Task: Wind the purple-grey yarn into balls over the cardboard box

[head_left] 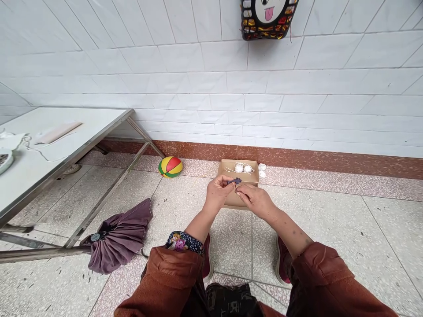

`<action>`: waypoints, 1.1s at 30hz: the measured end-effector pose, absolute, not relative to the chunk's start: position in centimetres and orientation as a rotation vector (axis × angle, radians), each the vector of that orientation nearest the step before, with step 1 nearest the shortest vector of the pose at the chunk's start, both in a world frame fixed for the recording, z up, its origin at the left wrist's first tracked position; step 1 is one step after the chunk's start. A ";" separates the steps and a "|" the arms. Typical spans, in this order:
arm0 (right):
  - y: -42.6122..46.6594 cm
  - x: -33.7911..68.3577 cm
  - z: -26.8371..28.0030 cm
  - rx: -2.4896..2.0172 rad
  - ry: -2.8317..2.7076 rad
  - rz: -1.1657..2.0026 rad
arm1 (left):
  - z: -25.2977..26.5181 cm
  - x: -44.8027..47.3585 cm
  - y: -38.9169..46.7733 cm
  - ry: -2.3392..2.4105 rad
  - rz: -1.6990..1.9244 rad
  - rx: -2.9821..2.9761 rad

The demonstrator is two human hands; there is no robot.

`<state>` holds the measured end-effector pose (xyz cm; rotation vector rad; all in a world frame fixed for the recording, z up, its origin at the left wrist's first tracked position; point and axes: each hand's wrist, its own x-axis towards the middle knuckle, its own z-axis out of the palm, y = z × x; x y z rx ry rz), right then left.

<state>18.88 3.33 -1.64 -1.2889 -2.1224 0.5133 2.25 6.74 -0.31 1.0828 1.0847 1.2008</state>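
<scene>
Between my fingertips is a small dark blue-purple piece of yarn work (235, 181), held over an open cardboard box. My left hand (216, 192) pinches it from the left, thumb and fingers pressed together. Close beside it, my right hand (259, 201) is closed in a pinch on a thin dark strand or tool just below the piece; which of these I cannot tell. Beneath both hands, the cardboard box (223, 167) stands on the floor. Inside it lie two white yarn balls (243, 168) with loose ends.
Small white balls (262, 170) sit right of the box. A striped ball (170, 167) rests near the wall. At left stands a metal-framed table (95, 115) bearing a pinkish flat item (61, 132). Purple pleated cloth (120, 240) lies by its frame. A black basket (268, 33) hangs above.
</scene>
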 end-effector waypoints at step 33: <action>2.8 19.6 -0.2 -1.284 -2.189 0.497 | -0.2 1.6 6.9 1.233 1.176 1.493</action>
